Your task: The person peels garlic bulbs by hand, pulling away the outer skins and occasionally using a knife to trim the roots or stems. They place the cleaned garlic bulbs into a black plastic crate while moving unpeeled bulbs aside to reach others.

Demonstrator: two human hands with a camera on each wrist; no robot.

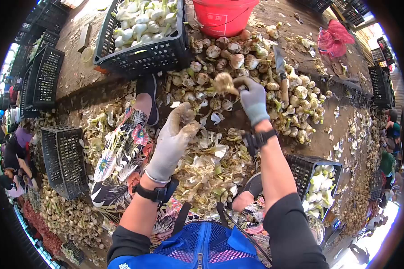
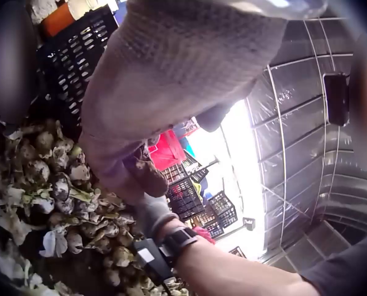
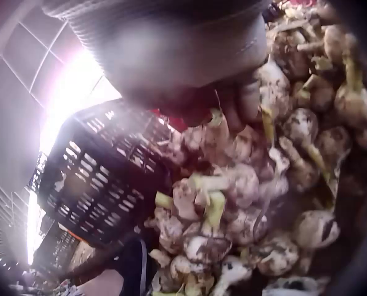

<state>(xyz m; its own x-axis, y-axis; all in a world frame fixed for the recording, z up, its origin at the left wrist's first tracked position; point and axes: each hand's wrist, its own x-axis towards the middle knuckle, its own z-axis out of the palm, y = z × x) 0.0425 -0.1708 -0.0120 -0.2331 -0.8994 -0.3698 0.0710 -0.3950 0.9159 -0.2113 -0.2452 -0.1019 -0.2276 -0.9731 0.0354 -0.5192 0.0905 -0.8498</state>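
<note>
In the head view my gloved right hand (image 1: 252, 99) pinches a garlic bulb (image 1: 223, 84) by its stem, with the roots toward the left. The bulb hangs over a pile of dirty, untrimmed garlic (image 1: 211, 54). My gloved left hand (image 1: 173, 141) is to the left and nearer my body, its soiled fingers loosely bent, with a gap between them and the thumb. No item shows in it. Its glove (image 2: 171, 74) fills much of the left wrist view. In the right wrist view the glove (image 3: 177, 49) covers the top, and the held bulb is hidden.
A black crate (image 1: 139, 58) of cleaned garlic stands at the back left, beside a red bucket (image 1: 224, 20). Another crate (image 1: 300, 168) with white bulbs is at my right. A wooden-handled blade (image 1: 283, 78) lies on the pile. Peeled skins (image 1: 206, 172) cover the ground between my feet.
</note>
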